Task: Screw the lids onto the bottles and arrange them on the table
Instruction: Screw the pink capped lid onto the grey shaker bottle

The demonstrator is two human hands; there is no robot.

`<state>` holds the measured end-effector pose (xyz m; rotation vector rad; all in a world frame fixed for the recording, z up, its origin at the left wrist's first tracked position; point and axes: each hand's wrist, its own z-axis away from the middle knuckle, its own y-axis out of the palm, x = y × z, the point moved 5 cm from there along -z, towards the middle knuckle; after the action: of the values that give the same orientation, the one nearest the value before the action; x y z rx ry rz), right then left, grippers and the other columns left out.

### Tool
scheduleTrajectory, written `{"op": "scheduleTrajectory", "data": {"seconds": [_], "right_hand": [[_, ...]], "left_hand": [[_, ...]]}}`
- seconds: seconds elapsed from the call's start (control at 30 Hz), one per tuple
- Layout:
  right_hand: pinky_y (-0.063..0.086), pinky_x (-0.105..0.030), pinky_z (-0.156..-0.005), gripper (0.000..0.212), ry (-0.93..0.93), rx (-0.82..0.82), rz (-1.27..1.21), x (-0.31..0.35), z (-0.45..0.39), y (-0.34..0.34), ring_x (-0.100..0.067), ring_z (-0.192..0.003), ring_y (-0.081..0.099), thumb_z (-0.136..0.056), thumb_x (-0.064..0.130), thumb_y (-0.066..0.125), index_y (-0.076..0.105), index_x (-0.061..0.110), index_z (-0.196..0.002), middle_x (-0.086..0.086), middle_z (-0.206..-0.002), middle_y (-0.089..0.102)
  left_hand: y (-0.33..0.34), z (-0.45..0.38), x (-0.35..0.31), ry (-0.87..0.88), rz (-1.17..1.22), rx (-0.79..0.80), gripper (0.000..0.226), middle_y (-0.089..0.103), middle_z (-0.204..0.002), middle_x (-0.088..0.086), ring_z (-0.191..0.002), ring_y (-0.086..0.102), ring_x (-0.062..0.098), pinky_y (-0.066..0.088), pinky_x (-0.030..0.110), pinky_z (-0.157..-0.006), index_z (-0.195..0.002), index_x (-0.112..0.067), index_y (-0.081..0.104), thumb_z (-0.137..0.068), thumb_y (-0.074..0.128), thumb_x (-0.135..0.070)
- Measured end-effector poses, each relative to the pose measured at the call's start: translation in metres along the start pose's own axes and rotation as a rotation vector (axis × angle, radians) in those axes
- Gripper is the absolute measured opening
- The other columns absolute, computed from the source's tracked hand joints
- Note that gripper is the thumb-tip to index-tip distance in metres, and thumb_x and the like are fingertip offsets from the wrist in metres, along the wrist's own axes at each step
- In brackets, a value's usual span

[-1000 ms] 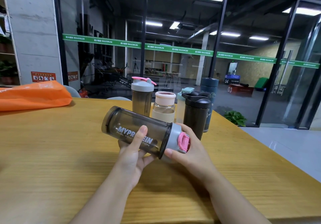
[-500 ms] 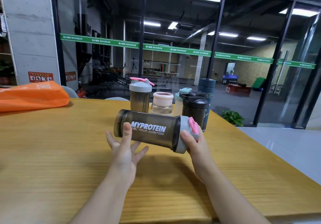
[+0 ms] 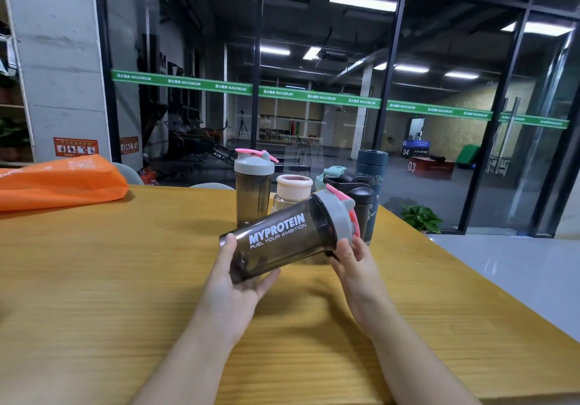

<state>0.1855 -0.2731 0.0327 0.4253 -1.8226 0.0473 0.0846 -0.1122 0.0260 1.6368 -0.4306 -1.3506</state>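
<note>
Smoky translucent shaker bottle with white MYPROTEIN lettering [image 3: 279,244] held clear of the yellow wooden table [image 3: 94,279], tilted, base low toward the left, lid end raised toward the right. Half a second earlier held nearly level; a second earlier lid end pointing down to the right. Grey screw lid with pink flip cap [image 3: 340,213] seated on the neck, no gap visible at the seam.

Left hand [image 3: 233,282] cupped beneath the base, thumb up along the near wall, fingers wrapped under; half a second earlier spread and barely touching. Right hand [image 3: 353,261] at the lid rim, fingers curled against the grey collar; contact on the far side hidden.

Judged: lid threaded home or close to it, bottle being swung upright for placement.

Behind, standing upright in a cluster: matching smoky shaker with grey and pink lid [image 3: 254,189], clear bottle with cream lid [image 3: 293,189], black shaker [image 3: 361,203], dark blue flask [image 3: 373,169]. Probable destination beside that group.
</note>
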Motion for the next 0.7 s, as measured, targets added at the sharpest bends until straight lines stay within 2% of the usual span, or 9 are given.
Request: {"op": "scheduleTrajectory", "data": {"seconds": [0.03, 0.1, 0.2, 0.27, 0.43, 0.5, 0.57, 0.63, 0.7], "right_hand": [[0.037, -0.043, -0.11, 0.118, 0.029, 0.036, 0.028, -0.002, 0.001, 0.002, -0.019, -0.123, 0.051, -0.043, 0.074, 0.075, 0.042, 0.011, -0.137, -0.001, -0.128, 0.056], [0.04, -0.041, -0.106, 0.077, 0.06, 0.116, 0.1, -0.006, 0.004, 0.009, -0.013, -0.115, 0.055, -0.054, 0.064, 0.07, 0.054, 0.023, -0.117, 0.01, -0.113, 0.061], [0.042, -0.035, -0.103, 0.057, 0.029, 0.171, 0.113, -0.01, 0.005, 0.012, 0.0, -0.107, 0.058, -0.06, 0.053, 0.072, 0.055, 0.028, -0.108, 0.019, -0.107, 0.066], [0.044, -0.034, -0.1, 0.046, 0.012, 0.148, 0.061, -0.01, 0.003, 0.01, -0.003, -0.105, 0.061, -0.066, 0.039, 0.069, 0.055, 0.026, -0.108, 0.016, -0.104, 0.069], [0.048, -0.04, -0.097, 0.049, 0.041, 0.135, -0.026, -0.01, 0.002, 0.007, -0.017, -0.114, 0.058, -0.066, 0.032, 0.069, 0.054, 0.024, -0.111, 0.004, -0.115, 0.065], [0.048, -0.041, -0.097, 0.058, 0.057, 0.115, -0.055, -0.01, 0.002, 0.006, -0.02, -0.116, 0.058, -0.062, 0.037, 0.075, 0.053, 0.022, -0.113, -0.002, -0.12, 0.064], [0.049, -0.041, -0.094, 0.075, 0.05, 0.086, -0.06, -0.008, 0.001, 0.005, -0.023, -0.114, 0.06, -0.05, 0.048, 0.084, 0.053, 0.022, -0.113, -0.004, -0.12, 0.065], [0.052, -0.041, -0.09, 0.08, 0.024, 0.051, -0.105, -0.005, 0.001, 0.003, -0.024, -0.111, 0.063, -0.044, 0.047, 0.085, 0.054, 0.021, -0.113, -0.003, -0.116, 0.067], [0.054, -0.04, -0.086, 0.074, -0.018, 0.027, -0.164, -0.001, 0.001, 0.0, -0.023, -0.108, 0.064, -0.047, 0.042, 0.08, 0.054, 0.022, -0.113, -0.001, -0.113, 0.069]], "left_hand": [[0.001, -0.001, 0.002, -0.007, -0.04, 0.027, 0.029, 0.07, -0.107, 0.01, -0.109, 0.062, 0.031, 0.046, 0.052, -0.095, -0.106, -0.013, 0.063, -0.089, 0.058, -0.036], [0.003, -0.001, 0.006, -0.024, -0.166, 0.082, 0.04, 0.073, -0.107, 0.005, -0.111, 0.062, 0.026, 0.043, 0.05, -0.099, -0.116, -0.017, 0.062, -0.086, 0.054, -0.043], [0.005, -0.001, 0.013, -0.057, -0.285, 0.162, 0.046, 0.069, -0.12, 0.003, -0.12, 0.057, 0.025, 0.037, 0.048, -0.105, -0.124, -0.021, 0.06, -0.088, 0.049, -0.047], [0.007, -0.001, 0.016, -0.068, -0.325, 0.206, 0.048, 0.067, -0.124, 0.002, -0.122, 0.055, 0.023, 0.034, 0.047, -0.107, -0.124, -0.024, 0.06, -0.085, 0.049, -0.049], [0.006, -0.005, 0.019, -0.027, -0.442, 0.249, 0.046, 0.068, -0.121, -0.008, -0.12, 0.055, 0.01, 0.035, 0.037, -0.104, -0.124, -0.028, 0.058, -0.085, 0.045, -0.051], [0.004, -0.007, 0.019, 0.01, -0.522, 0.221, 0.044, 0.068, -0.122, -0.007, -0.119, 0.056, 0.01, 0.039, 0.034, -0.101, -0.124, -0.025, 0.058, -0.091, 0.043, -0.048], [0.003, -0.007, 0.019, 0.047, -0.593, 0.185, 0.043, 0.065, -0.126, -0.001, -0.12, 0.056, 0.014, 0.04, 0.039, -0.106, -0.13, -0.019, 0.055, -0.096, 0.043, -0.041], [0.003, -0.004, 0.019, 0.078, -0.643, 0.14, 0.049, 0.057, -0.135, 0.0, -0.123, 0.052, 0.015, 0.035, 0.043, -0.111, -0.144, -0.021, 0.038, -0.097, 0.047, -0.032], [0.004, -0.003, 0.019, 0.094, -0.686, 0.127, 0.058, 0.054, -0.132, -0.002, -0.122, 0.05, 0.016, 0.033, 0.041, -0.112, -0.15, -0.026, 0.023, -0.098, 0.048, -0.024]]}}
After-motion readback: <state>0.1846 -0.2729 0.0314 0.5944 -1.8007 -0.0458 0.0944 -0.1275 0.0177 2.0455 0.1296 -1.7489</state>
